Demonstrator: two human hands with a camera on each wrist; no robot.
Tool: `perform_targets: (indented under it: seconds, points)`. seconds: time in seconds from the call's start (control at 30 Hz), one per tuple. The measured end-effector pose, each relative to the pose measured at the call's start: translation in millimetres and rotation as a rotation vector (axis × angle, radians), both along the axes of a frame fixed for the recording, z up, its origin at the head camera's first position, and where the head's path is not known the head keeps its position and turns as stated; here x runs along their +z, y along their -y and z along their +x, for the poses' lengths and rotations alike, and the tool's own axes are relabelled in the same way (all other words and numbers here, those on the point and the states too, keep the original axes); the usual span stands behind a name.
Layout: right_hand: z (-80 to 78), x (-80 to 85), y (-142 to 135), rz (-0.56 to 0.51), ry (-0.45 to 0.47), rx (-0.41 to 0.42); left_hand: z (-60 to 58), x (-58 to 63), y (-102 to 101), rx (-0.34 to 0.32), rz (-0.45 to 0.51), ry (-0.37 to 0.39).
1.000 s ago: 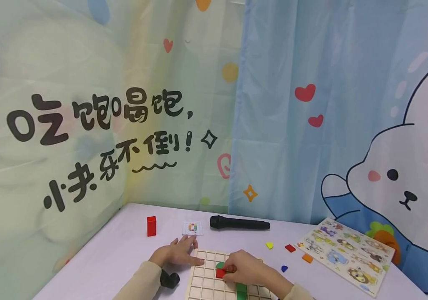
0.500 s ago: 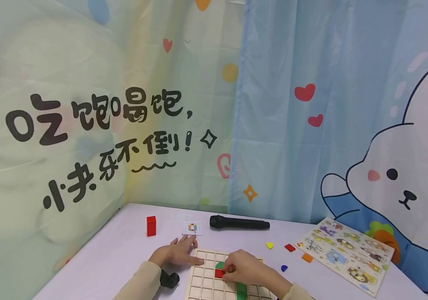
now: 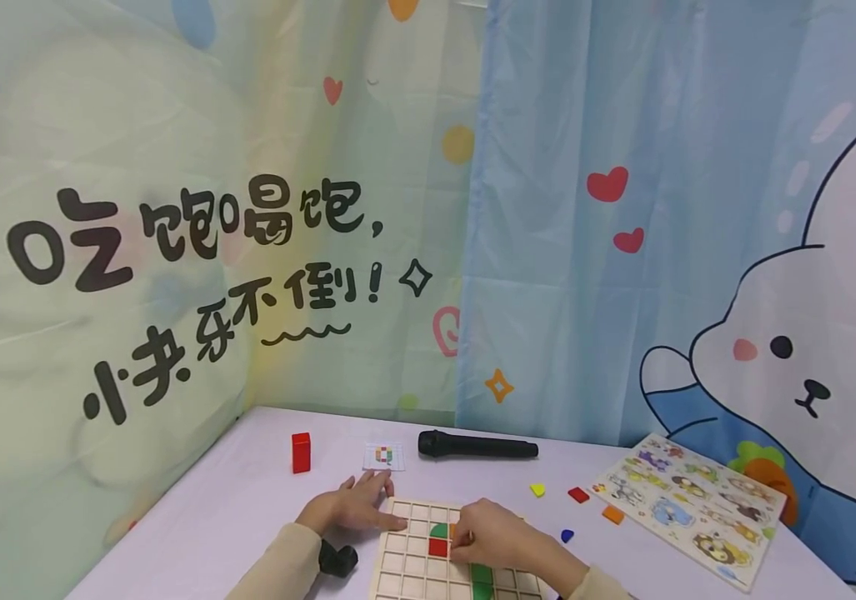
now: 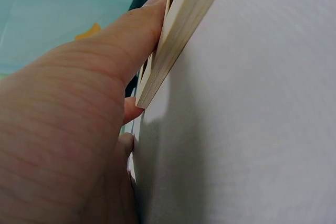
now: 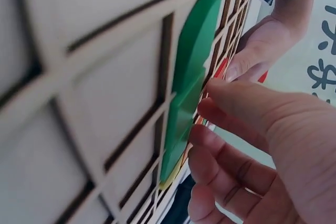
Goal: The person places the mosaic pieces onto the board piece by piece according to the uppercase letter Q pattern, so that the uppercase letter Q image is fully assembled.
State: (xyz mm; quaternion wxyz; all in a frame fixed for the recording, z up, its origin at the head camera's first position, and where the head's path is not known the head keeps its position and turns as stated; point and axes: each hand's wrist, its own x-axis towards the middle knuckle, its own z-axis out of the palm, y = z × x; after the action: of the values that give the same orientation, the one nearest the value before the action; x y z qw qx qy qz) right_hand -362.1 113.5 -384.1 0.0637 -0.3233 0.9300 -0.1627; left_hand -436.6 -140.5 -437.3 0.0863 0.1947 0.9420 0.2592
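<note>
A wooden grid board (image 3: 401,575) lies at the front of the table. My left hand (image 3: 356,507) rests at its left corner with the fingers spread, the thumb (image 4: 142,24) on the board's rim. Over the board, my right hand (image 3: 493,537) has loosely curled fingers right beside a red square tile (image 3: 438,547), which lies in a cell. Behind that tile sits a green curved tile (image 3: 438,530); a sliver of orange shows at the fingers. Green tiles (image 5: 191,51) fill a column under the right hand, with a yellow piece (image 5: 170,179) at its end.
Loose yellow (image 3: 538,490), red (image 3: 578,495), orange (image 3: 613,515) and blue (image 3: 567,535) pieces lie right of the board. Behind are a pattern card (image 3: 384,456), a black microphone (image 3: 478,446) and a red block (image 3: 302,452). An animal picture board (image 3: 690,508) lies at right.
My right hand's fingers have drawn slightly right, away from the red tile, which shows more fully now. An orange edge has come into view. The left hand stays in place.
</note>
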Motion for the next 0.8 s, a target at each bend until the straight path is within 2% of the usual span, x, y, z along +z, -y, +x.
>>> perform_targets:
  seconds: [0.2,0.33,0.6,0.8]
  points:
    - [-1.5,0.3,-7.4,-0.03,0.01,0.043,-9.3,-7.3,1.2,-0.002,-0.005,-0.01]
    - [-3.6,-0.4,-13.3,-0.076,0.015,0.067,-10.6,-6.6,1.2,-0.009,-0.001,-0.02]
    - [-10.8,0.4,-36.3,-0.181,-0.004,0.076,2.6,5.5,-1.3,-0.004,0.0,-0.013]
    - [-13.6,5.6,-57.5,-0.203,-0.044,0.031,11.4,9.8,-3.4,0.002,-0.015,0.003]
